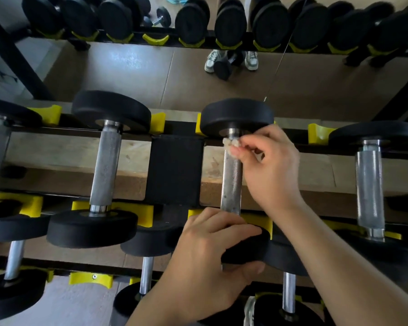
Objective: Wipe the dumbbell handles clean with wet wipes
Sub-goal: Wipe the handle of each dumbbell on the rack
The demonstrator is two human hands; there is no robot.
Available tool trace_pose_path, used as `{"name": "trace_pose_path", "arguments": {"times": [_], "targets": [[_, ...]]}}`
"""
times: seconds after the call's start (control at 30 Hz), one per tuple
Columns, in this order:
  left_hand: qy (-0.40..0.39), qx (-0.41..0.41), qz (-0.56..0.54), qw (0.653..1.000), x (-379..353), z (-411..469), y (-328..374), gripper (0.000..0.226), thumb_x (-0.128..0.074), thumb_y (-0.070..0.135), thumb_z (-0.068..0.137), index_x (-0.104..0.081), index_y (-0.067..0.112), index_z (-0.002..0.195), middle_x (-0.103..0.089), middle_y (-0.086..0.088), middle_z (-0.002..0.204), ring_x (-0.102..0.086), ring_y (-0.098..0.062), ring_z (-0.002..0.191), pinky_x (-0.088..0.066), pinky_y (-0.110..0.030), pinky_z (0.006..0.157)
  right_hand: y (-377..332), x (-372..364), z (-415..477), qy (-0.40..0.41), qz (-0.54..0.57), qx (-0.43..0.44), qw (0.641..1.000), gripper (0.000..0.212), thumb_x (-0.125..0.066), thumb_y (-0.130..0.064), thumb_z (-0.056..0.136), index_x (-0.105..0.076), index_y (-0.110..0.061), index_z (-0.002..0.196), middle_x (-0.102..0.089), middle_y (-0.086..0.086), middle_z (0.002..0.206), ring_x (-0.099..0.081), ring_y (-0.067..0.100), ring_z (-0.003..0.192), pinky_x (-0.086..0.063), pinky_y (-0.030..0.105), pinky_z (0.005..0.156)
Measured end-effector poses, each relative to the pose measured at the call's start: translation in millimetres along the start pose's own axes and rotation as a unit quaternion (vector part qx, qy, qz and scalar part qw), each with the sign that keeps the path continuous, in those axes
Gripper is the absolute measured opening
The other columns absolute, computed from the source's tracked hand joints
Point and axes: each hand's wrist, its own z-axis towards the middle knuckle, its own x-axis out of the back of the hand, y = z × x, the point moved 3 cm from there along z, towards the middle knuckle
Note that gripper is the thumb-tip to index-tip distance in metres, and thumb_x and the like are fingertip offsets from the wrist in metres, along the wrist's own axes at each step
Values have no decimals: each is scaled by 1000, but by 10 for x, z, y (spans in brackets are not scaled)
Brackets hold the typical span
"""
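Note:
A dumbbell with a knurled metal handle and black round heads lies across the top tier of the rack, in the middle of the view. My right hand pinches a small crumpled wet wipe against the far end of that handle, just under the far head. My left hand grips the near black head of the same dumbbell, fingers over its top and thumb under it.
Other dumbbells lie on yellow cradles to the left and right, with more on the lower tier. A mirror behind the rack reflects further dumbbells and two shoes.

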Motion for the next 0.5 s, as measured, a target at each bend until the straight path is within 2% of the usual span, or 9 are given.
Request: {"name": "trace_pose_path", "arguments": {"times": [0.07, 0.13, 0.2, 0.27, 0.33, 0.37, 0.43, 0.5], "targets": [[4, 37, -91, 995, 84, 26, 38, 32, -64, 50, 82, -68, 38, 112, -61, 24, 109, -54, -2, 110, -44, -18, 88, 8, 1, -55, -9, 24, -23, 999, 13, -70, -18, 85, -72, -9, 93, -61, -3, 91, -54, 3, 75, -43, 6, 69], [62, 94, -168, 979, 196, 91, 11, 21, -66, 32, 87, -70, 37, 107, -65, 22, 104, -60, -2, 103, -46, -11, 82, 27, 60, -266, -83, 52, -44, 994, 17, -64, -24, 86, -70, -12, 97, -61, -8, 91, -56, -2, 77, -44, 7, 73], [119, 131, -132, 975, 291, 220, -62, 34, -68, 13, 86, -66, 37, 109, -66, 19, 98, -61, 2, 96, -47, -8, 78, 71, 108, -425, -151, 76, -66, 983, 12, -66, -20, 86, -71, -16, 96, -62, -11, 88, -58, -3, 79, -44, 8, 72], [116, 132, -53, 983, 304, 419, -123, 44, -72, 14, 82, -60, 37, 117, -61, 17, 96, -59, 2, 92, -47, -8, 77, 100, 136, -438, -172, 94, -93, 976, 7, -69, -18, 85, -70, -20, 91, -60, -14, 84, -56, -5, 82, -41, 5, 71], [93, 148, -35, 984, 242, 614, -187, 48, -77, 24, 77, -58, 37, 119, -57, 15, 92, -58, 0, 84, -46, -9, 72, 140, 139, -387, -154, 138, -139, 968, 9, -66, -19, 87, -66, -28, 90, -61, -14, 85, -56, -6, 84, -41, 4, 70], [95, 165, -56, 980, 209, 702, -218, 45, -80, 25, 74, -60, 36, 113, -58, 13, 88, -58, -1, 79, -46, -9, 68, 169, 140, -353, -134, 172, -175, 960, 11, -64, -19, 89, -64, -30, 90, -63, -13, 86, -57, -7, 84, -43, 5, 70], [138, 198, -102, 965, 174, 866, -262, 31, -82, 21, 71, -64, 33, 93, -60, 10, 76, -57, -1, 70, -46, -10, 62, 203, 128, -293, -93, 249, -232, 936, 9, -62, -20, 90, -64, -28, 94, -66, -11, 87, -60, -6, 82, -46, 7, 69], [193, 216, -113, 950, 147, 987, -274, 20, -82, 22, 73, -64, 28, 78, -61, 8, 69, -56, 0, 65, -45, -11, 59, 206, 86, -229, -62, 275, -243, 928, 8, -63, -19, 90, -64, -23, 97, -66, -10, 88, -62, -3, 80, -48, 11, 67]]}}
